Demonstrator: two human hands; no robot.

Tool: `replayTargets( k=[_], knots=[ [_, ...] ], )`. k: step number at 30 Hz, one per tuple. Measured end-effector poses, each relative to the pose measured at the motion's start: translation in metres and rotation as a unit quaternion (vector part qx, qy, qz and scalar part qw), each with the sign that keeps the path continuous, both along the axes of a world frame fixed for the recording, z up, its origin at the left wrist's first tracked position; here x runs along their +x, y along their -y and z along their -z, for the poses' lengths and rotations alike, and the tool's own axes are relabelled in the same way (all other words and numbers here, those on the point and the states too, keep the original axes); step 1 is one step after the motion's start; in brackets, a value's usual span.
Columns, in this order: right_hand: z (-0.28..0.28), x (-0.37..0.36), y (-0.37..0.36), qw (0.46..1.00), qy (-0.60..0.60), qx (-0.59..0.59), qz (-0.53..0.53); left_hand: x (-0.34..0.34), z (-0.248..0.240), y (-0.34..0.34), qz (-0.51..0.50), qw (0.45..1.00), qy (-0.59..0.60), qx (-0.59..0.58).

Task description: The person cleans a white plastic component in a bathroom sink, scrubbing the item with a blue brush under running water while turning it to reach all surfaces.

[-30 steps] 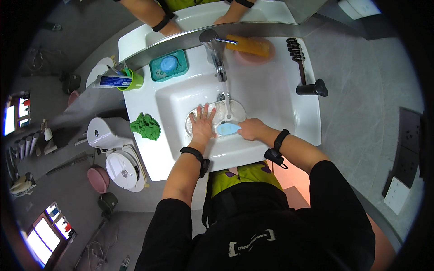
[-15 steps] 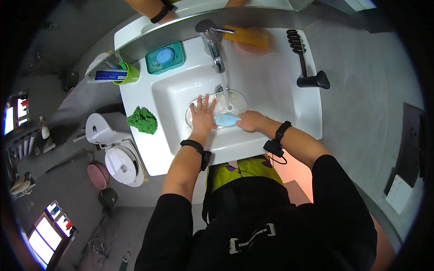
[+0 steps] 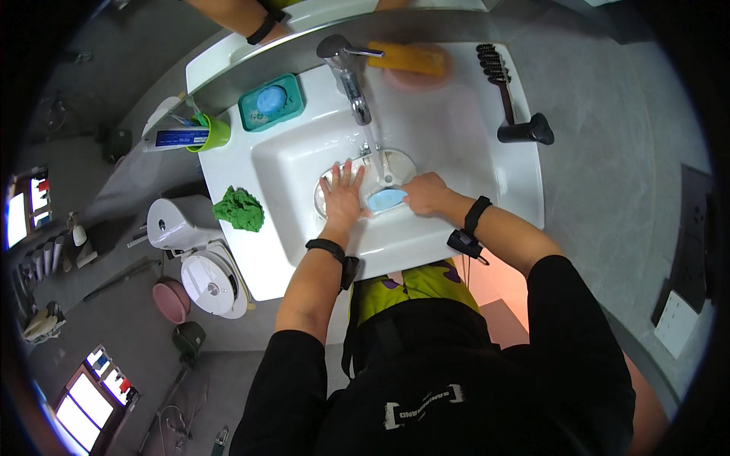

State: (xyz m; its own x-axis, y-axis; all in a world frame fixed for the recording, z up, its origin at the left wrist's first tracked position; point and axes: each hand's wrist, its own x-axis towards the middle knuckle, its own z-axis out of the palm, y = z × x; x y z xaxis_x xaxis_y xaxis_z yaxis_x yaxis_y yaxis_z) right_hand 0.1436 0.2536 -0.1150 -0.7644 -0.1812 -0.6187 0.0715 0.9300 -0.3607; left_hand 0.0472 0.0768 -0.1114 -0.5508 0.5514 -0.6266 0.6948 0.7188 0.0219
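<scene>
left hand (image 3: 344,199) is spread flat on the clear plate (image 3: 365,186) sitting in the sink (image 3: 281,163) basin, right hand (image 3: 423,193) closed round a blue sponge (image 3: 385,200) at the plate's 5 o'clock. tap (image 3: 348,72) at 12 is running, so the wet plate could probably skid or splash.

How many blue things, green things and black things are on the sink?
Blue: 2, the light blue sponge under the right hand and the round blue soap.
Green: 2, the crumpled green cloth and the green cup.
Black: 1, the black hairbrush.
Total: 5
</scene>
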Motion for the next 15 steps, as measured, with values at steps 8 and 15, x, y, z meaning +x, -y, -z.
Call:
replayTargets(
  k=[8,15],
  knots=[
    [-0.01,0.015,0.001,0.993,0.035,0.002,0.11,-0.003,-0.004,0.001,0.005,1.0,0.003,0.004],
    [-0.021,0.021,-0.022,0.98,0.112,0.038,0.159,-0.001,-0.007,0.0,-0.013,0.999,-0.02,0.026]
  ],
)
